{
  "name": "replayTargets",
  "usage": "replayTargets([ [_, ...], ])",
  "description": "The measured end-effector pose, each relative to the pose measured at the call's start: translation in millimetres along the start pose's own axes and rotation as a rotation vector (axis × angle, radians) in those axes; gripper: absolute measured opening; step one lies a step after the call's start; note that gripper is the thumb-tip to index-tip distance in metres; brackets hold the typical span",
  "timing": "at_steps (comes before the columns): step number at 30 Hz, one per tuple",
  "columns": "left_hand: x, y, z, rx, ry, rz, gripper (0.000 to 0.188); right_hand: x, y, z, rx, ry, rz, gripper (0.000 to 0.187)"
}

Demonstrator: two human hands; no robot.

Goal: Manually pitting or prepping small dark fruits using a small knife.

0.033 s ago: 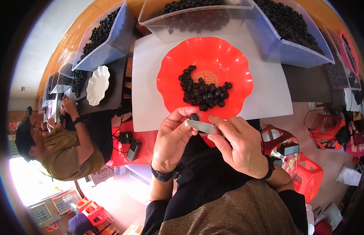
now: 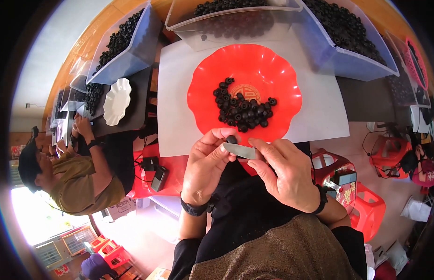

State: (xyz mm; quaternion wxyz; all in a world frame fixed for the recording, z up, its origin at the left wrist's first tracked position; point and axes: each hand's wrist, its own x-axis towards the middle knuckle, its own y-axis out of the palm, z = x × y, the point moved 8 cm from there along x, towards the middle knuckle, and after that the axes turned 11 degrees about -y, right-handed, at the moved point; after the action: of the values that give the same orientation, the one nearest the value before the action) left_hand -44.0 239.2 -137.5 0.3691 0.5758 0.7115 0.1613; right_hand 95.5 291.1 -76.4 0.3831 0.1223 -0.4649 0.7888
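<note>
My left hand [image 2: 205, 163] is closed, pinching one black bead [image 2: 231, 139] between thumb and fingertips. In my right hand [image 2: 287, 170], also closed, is a flat grey blade-like tool [image 2: 240, 150] with a slanted end; my fingers cover its other end. The blade lies just below the bead, its tip by my left thumb. Whether blade and bead touch I cannot tell. Just beyond both hands stands a red scalloped dish [image 2: 273, 65], with a heap of black beads [image 2: 245, 112] in its near and left part. Several beads show holes.
The dish stands on a white sheet [image 2: 175, 107]. Behind it are clear bins [image 2: 198, 37] and a bluish bin [image 2: 352, 60] of black beads; another bin [image 2: 128, 56] is at left. A white scalloped dish [image 2: 117, 102] and a co-worker [image 2: 81, 177] are left. Red stools [image 2: 366, 210] stand right.
</note>
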Motion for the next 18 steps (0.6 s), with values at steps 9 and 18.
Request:
replayTargets([
  [9, -1.1, -1.1, -0.2, -0.007, 0.053, -0.067, 0.015, -2.2, -2.1, -2.4, 0.028, 0.026, -0.015, 0.031],
  [18, -2.2, 2.1, -2.0, 0.032, 0.135, -0.087, 0.011, -2.5, -1.7, -5.7, 0.069, 0.047, -0.035, 0.03],
])
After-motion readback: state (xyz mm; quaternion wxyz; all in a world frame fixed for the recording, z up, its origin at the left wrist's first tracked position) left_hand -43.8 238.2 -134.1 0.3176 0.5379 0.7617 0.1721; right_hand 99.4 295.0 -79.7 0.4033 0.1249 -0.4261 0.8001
